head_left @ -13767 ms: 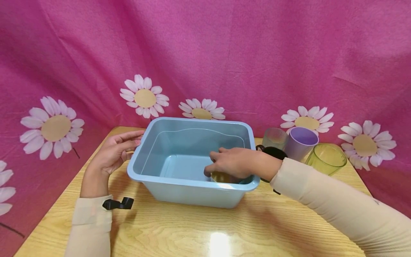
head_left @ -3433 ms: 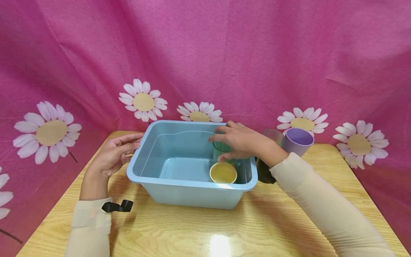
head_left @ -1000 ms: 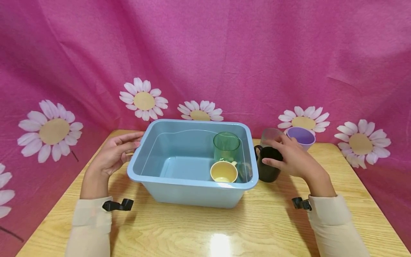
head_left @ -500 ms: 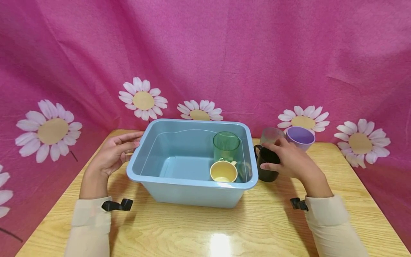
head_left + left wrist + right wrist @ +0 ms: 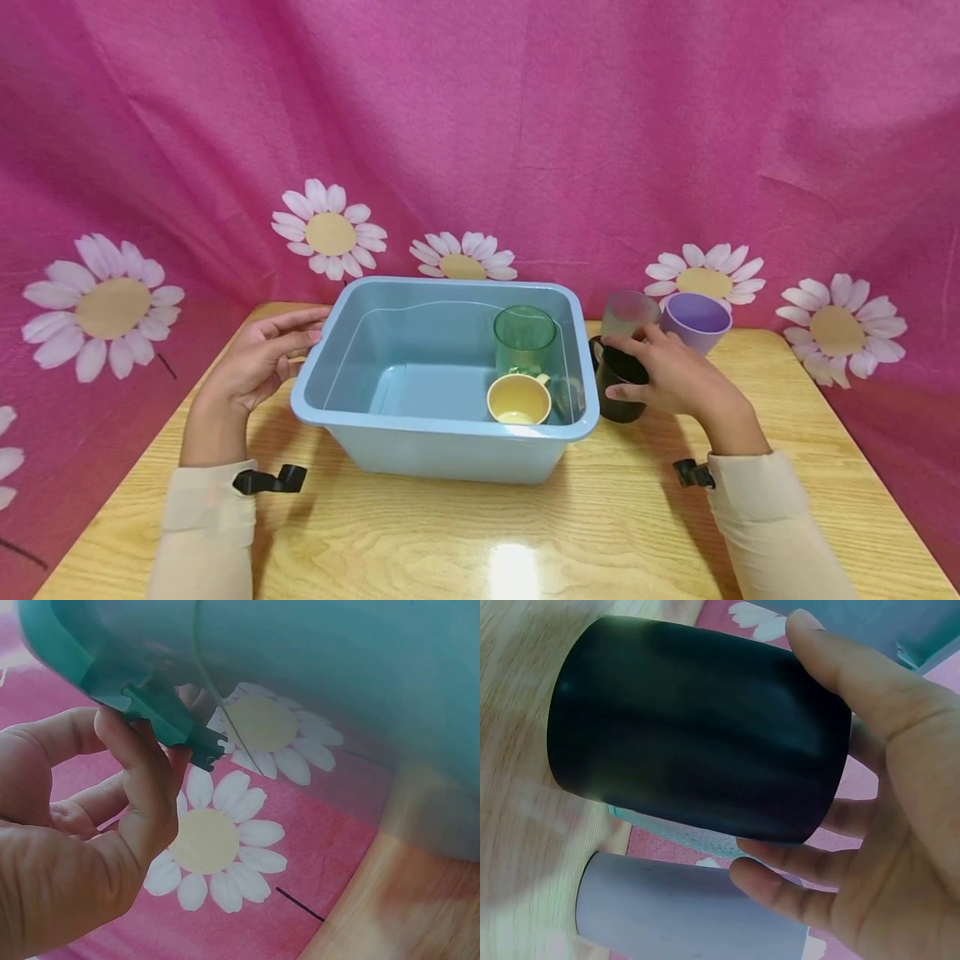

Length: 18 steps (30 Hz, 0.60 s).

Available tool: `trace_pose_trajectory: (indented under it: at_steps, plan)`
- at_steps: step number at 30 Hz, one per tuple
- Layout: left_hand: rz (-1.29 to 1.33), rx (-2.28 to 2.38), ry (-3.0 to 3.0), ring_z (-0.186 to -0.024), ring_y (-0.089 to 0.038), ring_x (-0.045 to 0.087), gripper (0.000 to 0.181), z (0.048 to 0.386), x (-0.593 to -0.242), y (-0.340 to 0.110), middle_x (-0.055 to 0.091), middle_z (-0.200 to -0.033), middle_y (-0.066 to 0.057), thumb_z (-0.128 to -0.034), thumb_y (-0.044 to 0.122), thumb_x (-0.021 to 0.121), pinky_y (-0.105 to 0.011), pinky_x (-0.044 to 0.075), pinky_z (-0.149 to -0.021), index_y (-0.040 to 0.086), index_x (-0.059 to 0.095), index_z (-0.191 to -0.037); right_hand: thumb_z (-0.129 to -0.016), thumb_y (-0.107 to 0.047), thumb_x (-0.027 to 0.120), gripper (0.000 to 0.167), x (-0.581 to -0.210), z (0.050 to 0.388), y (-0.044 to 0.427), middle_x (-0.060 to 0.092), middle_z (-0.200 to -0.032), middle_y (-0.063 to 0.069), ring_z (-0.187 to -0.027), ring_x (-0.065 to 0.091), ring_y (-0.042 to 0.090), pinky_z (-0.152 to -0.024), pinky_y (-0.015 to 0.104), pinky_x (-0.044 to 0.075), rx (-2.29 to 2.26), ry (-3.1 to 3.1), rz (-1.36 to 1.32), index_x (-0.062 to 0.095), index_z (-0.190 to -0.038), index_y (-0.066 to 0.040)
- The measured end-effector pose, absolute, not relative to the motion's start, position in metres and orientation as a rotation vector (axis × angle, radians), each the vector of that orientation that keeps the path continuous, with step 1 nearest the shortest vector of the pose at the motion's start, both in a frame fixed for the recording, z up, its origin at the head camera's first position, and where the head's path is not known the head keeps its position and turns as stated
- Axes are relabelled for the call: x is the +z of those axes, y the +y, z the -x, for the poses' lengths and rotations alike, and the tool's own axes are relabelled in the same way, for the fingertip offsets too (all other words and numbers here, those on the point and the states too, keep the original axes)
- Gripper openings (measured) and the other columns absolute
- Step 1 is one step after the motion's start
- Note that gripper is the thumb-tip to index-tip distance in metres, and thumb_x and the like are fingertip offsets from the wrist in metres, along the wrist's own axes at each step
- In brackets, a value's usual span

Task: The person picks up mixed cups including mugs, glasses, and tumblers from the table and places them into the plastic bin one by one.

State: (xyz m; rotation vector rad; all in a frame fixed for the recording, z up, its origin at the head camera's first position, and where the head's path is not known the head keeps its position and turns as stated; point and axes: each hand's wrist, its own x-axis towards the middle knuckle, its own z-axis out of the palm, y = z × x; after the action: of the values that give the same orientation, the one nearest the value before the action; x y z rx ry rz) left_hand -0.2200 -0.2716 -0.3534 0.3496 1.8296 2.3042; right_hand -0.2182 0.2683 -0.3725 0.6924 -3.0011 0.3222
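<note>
My right hand (image 5: 678, 375) grips the black mug (image 5: 618, 392) near its rim, thumb on the near side. In the right wrist view the thumb lies at the edge of the mug (image 5: 690, 727) and some fingertips are hidden behind it. The mug's handle points towards the blue tub (image 5: 450, 450). At the tub's left end, my left hand (image 5: 258, 358) touches the outside just under the rim with loosely bent fingers; in the left wrist view the fingertips meet the rim's underside. Inside the tub, on the right, stand a yellow cup (image 5: 519, 400) and a green glass (image 5: 525, 333).
Behind the black mug stand a clear glass (image 5: 628, 312) and a purple cup (image 5: 696, 321). The tub sits on a wooden table (image 5: 420, 533). A pink cloth with daisies (image 5: 480, 125) hangs along the back.
The glass that stood at the far right is now in the tub with the yellow cup. My right hand has moved from over the tub to the black mug and closed on it; the left stays.
</note>
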Motion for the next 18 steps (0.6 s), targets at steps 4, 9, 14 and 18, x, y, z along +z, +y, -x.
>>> trace_pose_trajectory:
  at_steps: [4, 9, 14, 18]
  plan:
    - [-0.346, 2.309, 1.811, -0.086, -0.013, 0.074, 0.030, 0.2205, -0.3535, -0.2720, 0.076, -0.106, -0.002, -0.1014, -0.004, 0.057, -0.028, 0.062, -0.074, 0.010, 0.076, -0.118, -0.084, -0.046, 0.083, 0.075, -0.3730, 0.2189, 0.2679, 0.052, -0.127, 0.022, -0.106, 0.053, 0.043, -0.085, 0.059, 0.052, 0.329, -3.011, -0.688, 0.056, -0.148, -0.018]
    - [-0.355, 2.308, 1.805, -0.086, -0.013, 0.074, 0.030, 0.2202, -0.3546, -0.2727, 0.076, -0.106, -0.002, -0.1015, -0.004, 0.056, -0.028, 0.062, -0.073, 0.011, 0.076, -0.118, -0.082, -0.042, 0.086, 0.074, -0.3731, 0.2184, 0.2671, 0.051, -0.125, 0.024, -0.106, 0.052, 0.045, -0.088, 0.061, 0.050, 0.368, -3.009, -0.682, 0.058, -0.145, -0.015]
    - [-0.362, 2.308, 1.807, -0.085, -0.014, 0.074, 0.030, 0.2206, -0.3544, -0.2728, 0.076, -0.106, -0.002, -0.1015, -0.004, 0.056, -0.028, 0.062, -0.073, 0.010, 0.076, -0.118, -0.080, -0.037, 0.088, 0.075, -0.3738, 0.2178, 0.2668, 0.051, -0.129, 0.024, -0.109, 0.050, 0.046, -0.090, 0.062, 0.049, 0.420, -3.028, -0.676, 0.056, -0.145, -0.015]
    - [-0.362, 2.309, 1.804, -0.086, -0.014, 0.074, 0.029, 0.2214, -0.3537, -0.2725, 0.076, -0.107, -0.002, -0.1015, -0.004, 0.056, -0.029, 0.062, -0.074, 0.010, 0.075, -0.119, -0.081, -0.035, 0.089, 0.075, -0.3745, 0.2179, 0.2668, 0.052, -0.130, 0.024, -0.110, 0.050, 0.045, -0.091, 0.062, 0.049, 0.425, -3.035, -0.679, 0.054, -0.145, -0.015]
